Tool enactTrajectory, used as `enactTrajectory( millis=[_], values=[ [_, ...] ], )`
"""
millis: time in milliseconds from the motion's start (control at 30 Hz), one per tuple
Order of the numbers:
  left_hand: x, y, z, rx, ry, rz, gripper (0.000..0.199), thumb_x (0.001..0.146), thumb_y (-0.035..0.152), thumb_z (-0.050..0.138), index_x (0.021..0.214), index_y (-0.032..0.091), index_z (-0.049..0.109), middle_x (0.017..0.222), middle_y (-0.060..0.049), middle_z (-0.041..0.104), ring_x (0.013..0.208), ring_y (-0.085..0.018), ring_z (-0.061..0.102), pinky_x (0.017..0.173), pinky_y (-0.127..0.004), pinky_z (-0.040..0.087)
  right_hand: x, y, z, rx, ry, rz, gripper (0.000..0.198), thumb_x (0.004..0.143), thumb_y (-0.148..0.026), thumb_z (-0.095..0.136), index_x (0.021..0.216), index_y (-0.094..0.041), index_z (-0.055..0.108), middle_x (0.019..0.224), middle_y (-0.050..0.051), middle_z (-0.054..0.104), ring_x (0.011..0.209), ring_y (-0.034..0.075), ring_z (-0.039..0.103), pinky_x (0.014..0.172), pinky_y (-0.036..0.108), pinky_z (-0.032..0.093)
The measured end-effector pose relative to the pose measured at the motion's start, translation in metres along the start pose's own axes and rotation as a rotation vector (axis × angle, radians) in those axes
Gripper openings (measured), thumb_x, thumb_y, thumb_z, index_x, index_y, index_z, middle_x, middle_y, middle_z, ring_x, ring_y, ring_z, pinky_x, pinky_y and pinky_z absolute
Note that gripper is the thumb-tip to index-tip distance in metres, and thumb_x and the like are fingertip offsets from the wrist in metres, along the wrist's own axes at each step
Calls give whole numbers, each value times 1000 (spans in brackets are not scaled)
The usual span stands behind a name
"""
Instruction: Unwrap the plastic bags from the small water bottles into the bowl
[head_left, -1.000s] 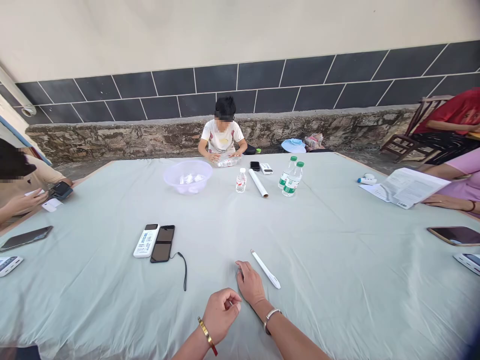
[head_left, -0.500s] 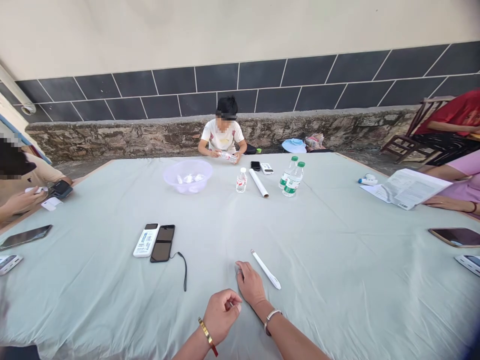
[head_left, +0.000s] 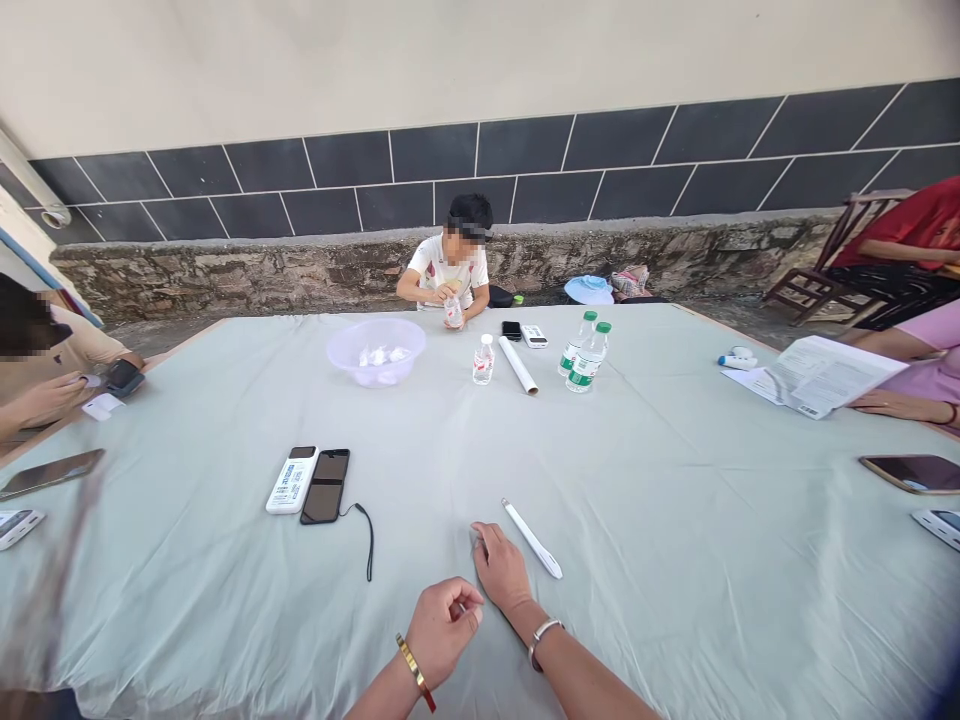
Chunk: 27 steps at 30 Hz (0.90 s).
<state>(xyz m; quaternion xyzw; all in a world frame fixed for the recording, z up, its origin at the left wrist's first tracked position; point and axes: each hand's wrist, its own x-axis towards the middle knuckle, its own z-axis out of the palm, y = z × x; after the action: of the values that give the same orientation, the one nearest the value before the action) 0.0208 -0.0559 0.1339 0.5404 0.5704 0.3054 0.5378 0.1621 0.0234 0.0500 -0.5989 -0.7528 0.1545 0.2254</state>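
Fingers of the left hand (head_left: 444,632), in the head view, were half curled; whether they pinched anything could not be told. The right hand (head_left: 501,568) lay palm down on the tablecloth (head_left: 645,490), seemingly just resting, fingers loosely bent with nothing visible in them. Just right of it lay a white pen (head_left: 532,540), perhaps for easy reach. Both hands matched the earlier frame; beyond them, the person opposite (head_left: 431,268) had tipped a bottle (head_left: 454,313) upright.

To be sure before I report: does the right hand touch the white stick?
Apart: the head view shows a strip of tablecloth between the right hand and the white stick.
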Motion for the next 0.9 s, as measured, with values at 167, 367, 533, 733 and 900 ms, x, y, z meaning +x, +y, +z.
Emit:
enactTrajectory(
  millis=[167, 367, 533, 733, 900],
  values=[
    [-1, 0, 0, -7, 3, 1, 12, 69, 24, 54, 78, 22, 62, 76, -3, 66, 60, -17, 56, 61, -31, 44, 0, 0, 0, 1, -13, 6, 36, 84, -11, 35, 109, -21, 59, 101, 7, 66, 86, 20, 65, 75, 30, 48],
    [1, -1, 1, -26, -2, -32, 17, 66, 24, 53, 78, 18, 63, 71, -1, 62, 59, -14, 53, 59, -27, 41, -1, -1, 0, -4, -11, 14, 33, 84, -11, 38, 109, -19, 59, 101, 7, 65, 85, 18, 63, 73, 26, 45],
    [1, -1, 2, -20, -5, -29, 19, 67, 24, 52, 80, 16, 63, 71, -1, 61, 58, -13, 52, 58, -26, 40, -2, -2, -1, 9, -1, 5, 32, 84, -11, 38, 106, -19, 60, 101, 6, 65, 85, 18, 63, 73, 26, 44],
    [5, -5, 1, -14, -3, -25, 18, 68, 24, 52, 80, 16, 64, 71, -2, 62, 59, -13, 53, 59, -26, 41, -2, -1, -1, 46, -25, 14, 32, 84, -11, 37, 106, -18, 60, 101, 7, 65, 88, 19, 63, 76, 28, 45],
    [12, -12, -3, -38, 7, -36, 19, 69, 28, 54, 81, 16, 64, 74, -3, 63, 58, -14, 53, 57, -27, 40, 1, 0, 0, 102, -23, 42, 31, 83, -13, 38, 105, -19, 59, 103, 7, 65, 92, 19, 63, 77, 28, 46]
  ],
)
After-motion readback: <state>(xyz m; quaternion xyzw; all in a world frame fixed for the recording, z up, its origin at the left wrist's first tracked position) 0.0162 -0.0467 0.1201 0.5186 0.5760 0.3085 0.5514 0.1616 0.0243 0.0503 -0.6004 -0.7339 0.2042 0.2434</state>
